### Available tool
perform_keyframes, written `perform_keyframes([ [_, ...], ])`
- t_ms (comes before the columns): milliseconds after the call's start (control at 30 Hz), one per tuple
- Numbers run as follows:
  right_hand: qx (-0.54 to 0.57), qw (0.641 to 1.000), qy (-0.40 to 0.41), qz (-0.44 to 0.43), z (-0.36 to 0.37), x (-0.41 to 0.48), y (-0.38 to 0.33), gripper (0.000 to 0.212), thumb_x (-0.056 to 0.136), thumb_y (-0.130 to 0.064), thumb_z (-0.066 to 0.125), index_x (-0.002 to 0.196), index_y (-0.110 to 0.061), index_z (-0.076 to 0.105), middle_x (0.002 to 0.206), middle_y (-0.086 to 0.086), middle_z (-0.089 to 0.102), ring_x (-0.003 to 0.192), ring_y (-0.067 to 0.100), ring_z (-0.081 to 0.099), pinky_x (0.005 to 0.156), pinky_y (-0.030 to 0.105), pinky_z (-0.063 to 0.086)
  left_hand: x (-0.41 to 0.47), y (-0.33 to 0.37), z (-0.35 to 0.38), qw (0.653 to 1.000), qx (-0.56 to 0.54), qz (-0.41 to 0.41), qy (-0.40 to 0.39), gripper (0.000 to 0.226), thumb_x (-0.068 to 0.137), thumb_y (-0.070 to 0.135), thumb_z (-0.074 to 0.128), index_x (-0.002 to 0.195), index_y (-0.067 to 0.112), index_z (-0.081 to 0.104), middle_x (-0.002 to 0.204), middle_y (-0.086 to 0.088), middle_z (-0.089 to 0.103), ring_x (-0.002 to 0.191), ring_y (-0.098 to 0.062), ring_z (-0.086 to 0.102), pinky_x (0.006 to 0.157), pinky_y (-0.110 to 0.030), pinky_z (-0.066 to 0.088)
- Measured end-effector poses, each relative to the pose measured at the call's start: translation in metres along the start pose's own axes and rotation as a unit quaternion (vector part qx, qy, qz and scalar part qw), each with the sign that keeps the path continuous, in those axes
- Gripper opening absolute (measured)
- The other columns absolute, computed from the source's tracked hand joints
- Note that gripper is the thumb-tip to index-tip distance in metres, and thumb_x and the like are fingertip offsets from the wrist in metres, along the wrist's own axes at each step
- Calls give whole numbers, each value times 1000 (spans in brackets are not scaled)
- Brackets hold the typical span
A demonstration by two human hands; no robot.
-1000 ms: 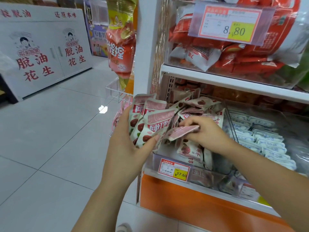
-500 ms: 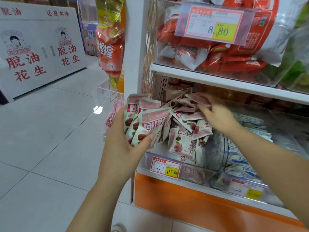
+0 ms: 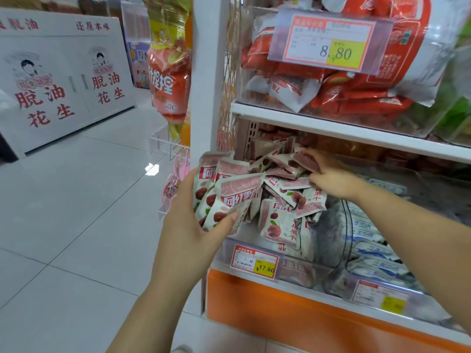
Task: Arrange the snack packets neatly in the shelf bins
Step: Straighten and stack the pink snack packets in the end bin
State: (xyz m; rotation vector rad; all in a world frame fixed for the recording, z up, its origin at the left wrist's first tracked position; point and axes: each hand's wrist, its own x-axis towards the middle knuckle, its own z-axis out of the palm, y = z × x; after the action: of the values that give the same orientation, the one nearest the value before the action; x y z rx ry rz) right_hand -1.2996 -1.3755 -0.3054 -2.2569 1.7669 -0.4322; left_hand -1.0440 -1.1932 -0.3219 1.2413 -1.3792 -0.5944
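**Q:** What is on the far left?

**A:** A white cabinet (image 3: 63, 80) with red characters stands on a pale tiled floor (image 3: 63, 212).

**Q:** And nearer the shelf?

**A:** A red and yellow bag (image 3: 169, 80) hangs beside the shelf's white post (image 3: 204, 98), above a white wire basket (image 3: 168, 146).

**Q:** Where is the left hand?

**A:** The left hand (image 3: 188, 225) is raised at the left end of a clear bin (image 3: 316, 263) on the lower shelf. Its fingers are curled behind a fanned stack (image 3: 229, 197) of pink and white snack packets, and its thumb is pressed on the front one. The stack stands upright, its right edge against the pile (image 3: 285, 200) in the bin.

**Q:** What does the pile look like?

**A:** It is a loose heap of the same packets, lying at mixed angles and rising above the bin's front wall. A price tag (image 3: 254, 261) reading 17.60 is fixed to that wall.

**Q:** And the right hand?

**A:** The right hand (image 3: 334, 179) reaches in over the pile. Its fingers pinch one packet (image 3: 303, 160) at the top back of the heap.

**Q:** What lies further right?

**A:** The next bin holds blue and white packs (image 3: 369, 240). On the shelf above, red packs (image 3: 356, 103) sit behind a tag (image 3: 331, 44) reading 8.80. Below runs an orange base (image 3: 280, 309).
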Motion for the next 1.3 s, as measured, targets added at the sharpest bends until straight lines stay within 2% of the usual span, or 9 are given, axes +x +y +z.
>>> perform_keyframes([
  [167,112,985,126,-46,-5,-43,-28,60,84,-22,65,138,-27,38,126,-5,52,110,18,54,85,24,47,1,5,3,1000,-16,-7,3,58,71,40,74,109,64,38,103,36,61,95,11,61,73,-3,46],
  [233,223,967,88,-83,-10,-70,-47,57,84,-28,68,135,-31,41,132,-13,50,116,6,53,90,12,43,2,6,5,1000,-27,-14,1,58,70,40,74,113,58,40,105,35,61,96,11,61,72,-3,47],
  [300,289,947,-11,-137,-16,-92,-67,66,75,-40,70,131,-44,37,138,-20,44,124,-4,45,100,21,42,2,7,6,999,-43,-18,-2,59,70,38,75,117,51,43,106,33,62,97,9,62,74,-5,48],
  [433,241,945,-98,-201,-29,-106,-95,91,70,-41,77,137,-57,17,147,-31,24,131,-14,29,104,27,40,-2,16,9,997,-66,-9,-36,62,71,28,77,120,45,45,110,28,63,100,6,62,80,-12,52],
  [533,230,944,-151,-184,-40,-101,-102,89,66,-45,79,134,-58,22,147,-28,27,133,-8,31,107,33,40,-3,17,13,990,-94,-38,-100,62,73,21,78,125,36,47,109,20,66,97,-1,66,76,-20,56],
  [700,360,900,-237,-56,-38,-101,-93,63,74,2,73,123,-22,40,117,3,60,96,16,68,83,38,57,0,10,19,959,-165,-113,-203,53,76,14,74,119,29,49,103,11,71,92,-8,70,69,-21,56],
  [867,393,880,-268,-16,-36,-105,-81,76,66,-4,81,126,-29,43,115,7,65,103,24,66,85,44,55,-2,9,30,958,-131,-83,-240,47,84,23,71,123,37,51,113,13,67,103,-3,65,81,-21,54],
  [1067,307,933,-148,-117,-44,-107,-89,48,69,-8,81,104,-26,53,92,-7,68,83,11,68,72,27,56,0,10,37,979,-97,-44,-172,60,72,46,72,127,47,49,122,10,61,111,-9,61,89,-38,53],
  [1300,333,942,-13,-50,-8,-86,-82,48,71,-11,80,100,-33,50,94,-9,63,69,1,64,61,28,59,13,-3,3,990,-3,-126,61,31,89,23,62,119,32,56,106,17,60,103,-3,58,74,-10,40],
])
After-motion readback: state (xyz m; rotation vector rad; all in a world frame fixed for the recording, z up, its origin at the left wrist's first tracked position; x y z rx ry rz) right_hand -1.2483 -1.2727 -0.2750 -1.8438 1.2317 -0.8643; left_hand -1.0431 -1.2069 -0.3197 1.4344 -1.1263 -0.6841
